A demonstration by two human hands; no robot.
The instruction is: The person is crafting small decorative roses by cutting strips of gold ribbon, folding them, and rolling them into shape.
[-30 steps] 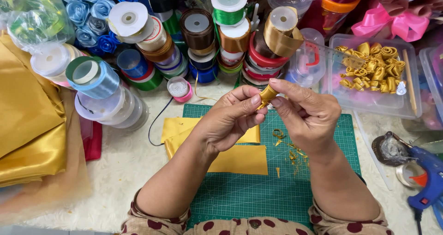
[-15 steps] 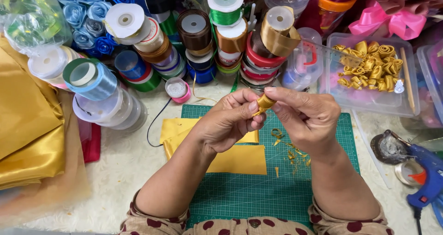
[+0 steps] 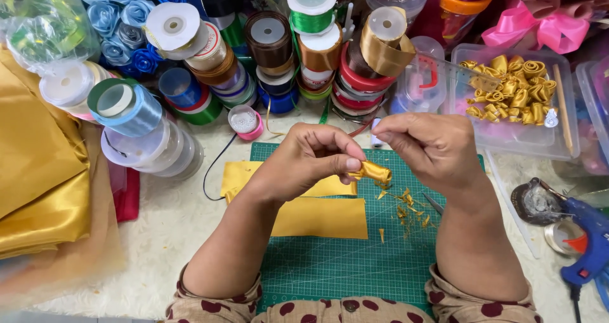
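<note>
My left hand [image 3: 311, 164] pinches a small rolled piece of gold satin ribbon [image 3: 373, 171] between thumb and fingers, above a green cutting mat [image 3: 336, 266]. My right hand [image 3: 434, 151] hovers just right of and above the roll. Its fingertips are pressed together and not touching the roll, and I see nothing in them. Flat yellow satin pieces [image 3: 323, 215] lie on the mat under my left hand. Small gold scraps [image 3: 406, 205] are scattered on the mat below the roll.
Stacked ribbon spools [image 3: 273, 50] crowd the back. A clear box of gold ribbon roses [image 3: 514, 88] stands at the back right. A blue glue gun [image 3: 590, 240] lies at the right and folded gold fabric [image 3: 38, 177] at the left. Blue satin roses [image 3: 120, 18] sit top left.
Both hands were pinching the gold roll together. Now my right hand has let go and drawn slightly up and right, and my left hand holds the roll alone, lower over the mat.
</note>
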